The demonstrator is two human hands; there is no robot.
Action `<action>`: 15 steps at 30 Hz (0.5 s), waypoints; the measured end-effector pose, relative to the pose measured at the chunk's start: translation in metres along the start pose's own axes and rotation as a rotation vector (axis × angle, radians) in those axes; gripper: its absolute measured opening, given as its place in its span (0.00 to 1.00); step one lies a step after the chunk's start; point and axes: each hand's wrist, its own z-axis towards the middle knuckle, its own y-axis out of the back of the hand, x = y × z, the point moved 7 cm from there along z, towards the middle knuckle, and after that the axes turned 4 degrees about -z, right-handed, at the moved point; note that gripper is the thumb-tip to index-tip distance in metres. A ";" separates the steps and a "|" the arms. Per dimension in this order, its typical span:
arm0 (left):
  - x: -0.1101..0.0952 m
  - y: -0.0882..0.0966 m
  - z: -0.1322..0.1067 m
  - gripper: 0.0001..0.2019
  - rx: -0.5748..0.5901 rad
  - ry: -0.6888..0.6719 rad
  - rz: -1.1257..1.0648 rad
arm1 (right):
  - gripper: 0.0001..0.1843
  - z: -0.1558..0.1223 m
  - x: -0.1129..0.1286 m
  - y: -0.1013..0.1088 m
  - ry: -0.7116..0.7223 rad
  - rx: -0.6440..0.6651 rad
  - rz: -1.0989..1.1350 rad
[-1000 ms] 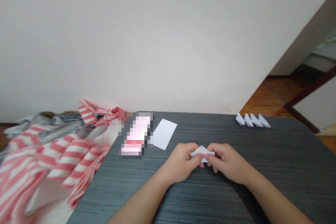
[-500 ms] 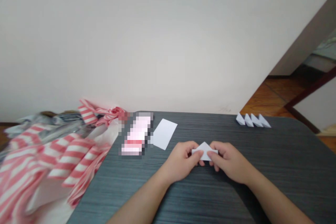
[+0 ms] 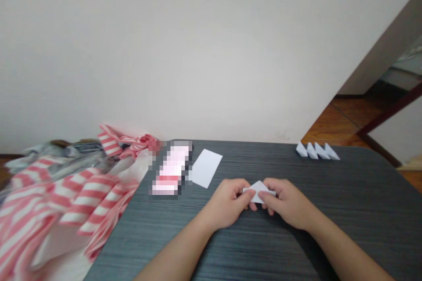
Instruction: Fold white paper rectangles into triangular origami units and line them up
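Note:
A small piece of folded white paper (image 3: 259, 186), with a pointed top and flat ends at the sides, is held just over the dark table. My left hand (image 3: 229, 202) pinches its left part, thumb on the near face. From the other side my right hand (image 3: 286, 202) grips it the same way, its thumb close to the left one. The fingers behind the paper are partly hidden. Further left lies a flat white paper sheet (image 3: 207, 168). Several folded white paper pieces (image 3: 317, 151) stand in a row at the table's far right.
The dark wood-grain table (image 3: 158, 237) meets a pale wall (image 3: 211, 52) at the back. A pixelated pink and white rectangular object (image 3: 172, 169) lies on its left side. Red-striped cloth (image 3: 82, 197) is heaped beyond the left edge. Wooden floor (image 3: 343, 116) shows at the right.
The folded paper has tilted slightly and shifted a little to the right between my hands. My thumbs have come slightly closer together. Everything else stays put.

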 end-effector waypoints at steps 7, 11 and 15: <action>0.008 -0.001 0.003 0.14 -0.033 -0.001 -0.040 | 0.12 0.001 -0.011 -0.001 -0.030 -0.012 0.061; 0.008 0.000 0.003 0.15 -0.043 0.001 -0.040 | 0.12 0.002 -0.011 -0.002 -0.041 -0.011 0.073; 0.007 0.000 0.002 0.15 -0.049 0.003 -0.040 | 0.12 0.003 -0.012 -0.004 -0.047 -0.011 0.077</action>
